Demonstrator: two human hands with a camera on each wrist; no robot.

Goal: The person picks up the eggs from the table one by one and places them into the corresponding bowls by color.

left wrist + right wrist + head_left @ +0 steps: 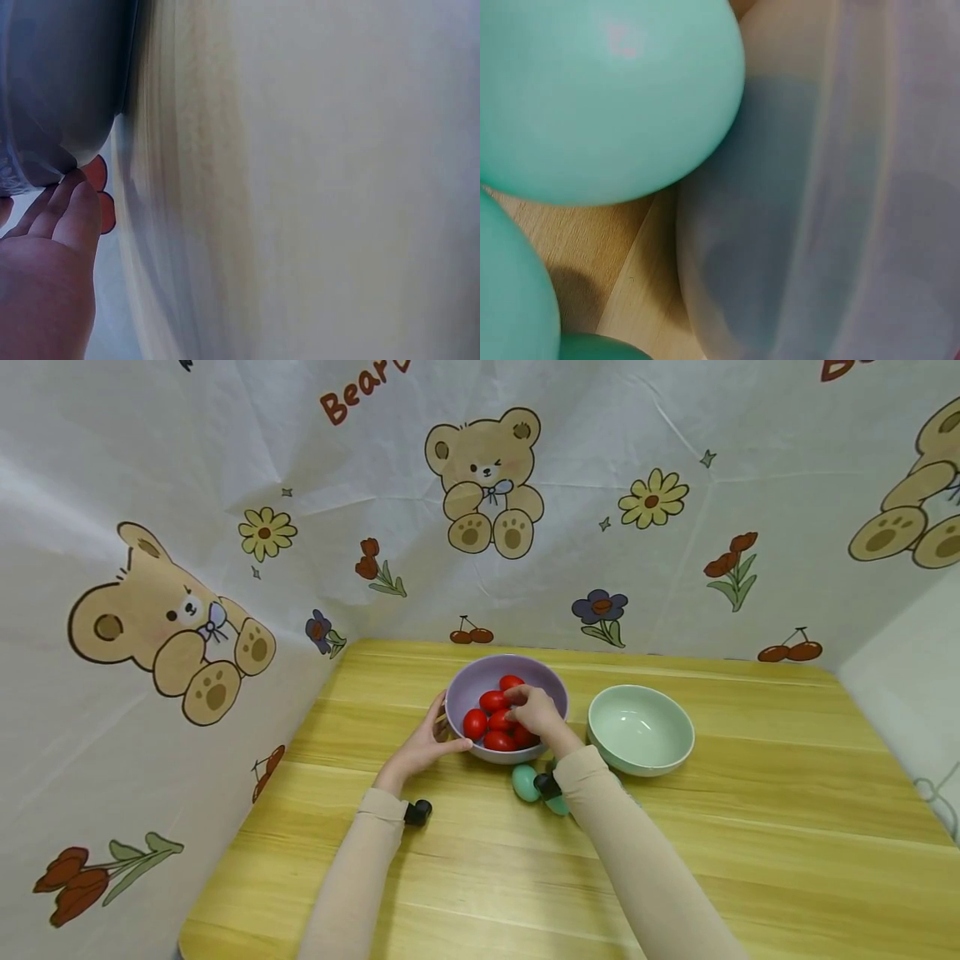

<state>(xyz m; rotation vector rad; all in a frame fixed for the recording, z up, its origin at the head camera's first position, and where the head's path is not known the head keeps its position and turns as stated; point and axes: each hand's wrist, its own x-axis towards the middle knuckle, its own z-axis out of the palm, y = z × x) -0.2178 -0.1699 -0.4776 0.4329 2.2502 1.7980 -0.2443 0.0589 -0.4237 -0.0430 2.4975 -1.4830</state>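
Note:
Several red eggs [476, 724] lie in a purple bowl [555, 689]. My left hand [420, 750] rests against the bowl's left side, thumb at the near rim and fingers along the outer wall. In the left wrist view, that hand's extended fingers [77, 214] touch the bowl's [60, 67] outside. Reaching over the near right rim, my right hand [538, 714] has thumb and forefinger among the red eggs; whether it pinches one is not clear. Green eggs [527, 783] lie on the table beside the bowl, partly under the right forearm; the right wrist view shows a green egg [607, 97] close up.
A pale green bowl [641, 731] stands to the right of the purple one. Both bowls are on a wood-grain table [480, 877]. Behind and to the left hangs a white cloth [570, 435] printed with bears and flowers. Small black wrist devices [418, 812] sit at the sleeves.

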